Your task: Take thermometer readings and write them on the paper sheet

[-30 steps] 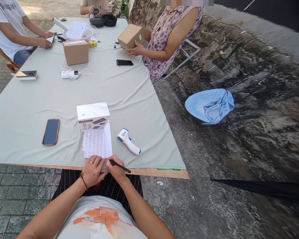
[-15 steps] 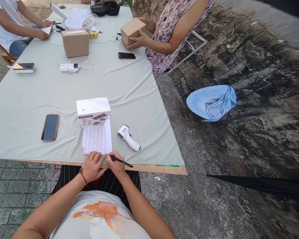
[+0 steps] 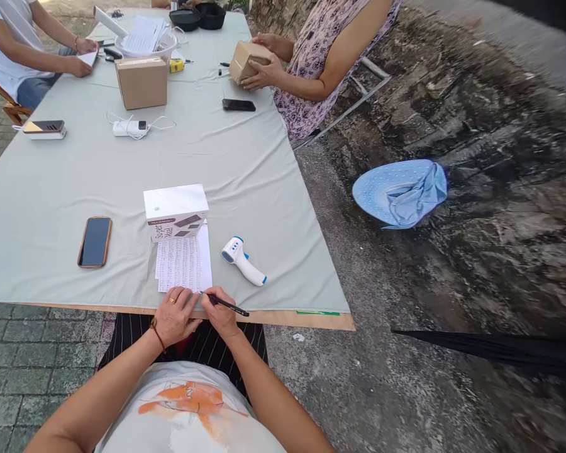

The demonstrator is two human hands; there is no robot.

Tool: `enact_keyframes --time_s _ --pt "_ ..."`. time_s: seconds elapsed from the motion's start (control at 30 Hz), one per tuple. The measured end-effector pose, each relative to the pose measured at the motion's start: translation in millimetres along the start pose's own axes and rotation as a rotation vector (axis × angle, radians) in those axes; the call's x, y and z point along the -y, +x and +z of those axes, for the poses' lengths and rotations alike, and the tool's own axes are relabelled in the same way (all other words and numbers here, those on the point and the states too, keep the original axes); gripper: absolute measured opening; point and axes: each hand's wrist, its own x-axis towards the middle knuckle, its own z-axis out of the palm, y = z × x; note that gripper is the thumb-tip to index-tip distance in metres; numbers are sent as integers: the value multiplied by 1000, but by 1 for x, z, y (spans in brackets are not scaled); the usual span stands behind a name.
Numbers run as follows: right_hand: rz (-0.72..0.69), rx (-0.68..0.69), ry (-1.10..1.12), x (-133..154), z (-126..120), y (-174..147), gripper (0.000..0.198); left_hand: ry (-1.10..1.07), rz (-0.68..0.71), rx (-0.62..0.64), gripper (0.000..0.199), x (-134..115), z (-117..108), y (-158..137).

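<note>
The right hand (image 3: pixel 221 313) grips a slim black pen (image 3: pixel 229 305) at some white printed paper sheets (image 3: pixel 182 264); the left hand (image 3: pixel 175 316) lies along their near edge.

One head-worn view looks forward and down — the wearer's hands (image 3: pixel 174 318) close below, the cloth-covered table (image 3: pixel 249 182) stretching away ahead.

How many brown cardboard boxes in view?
2. One box stands on the table, just this side of the white tub; the other box is held by the person in the floral top, at the table's right edge. More could be hidden.
</note>
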Motion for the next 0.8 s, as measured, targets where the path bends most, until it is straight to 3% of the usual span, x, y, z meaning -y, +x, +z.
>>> enact_keyframes --time_s 0.8 --pt "-21 -26 6 -1 0 1 17 24 18 -21 55 0 1 0"
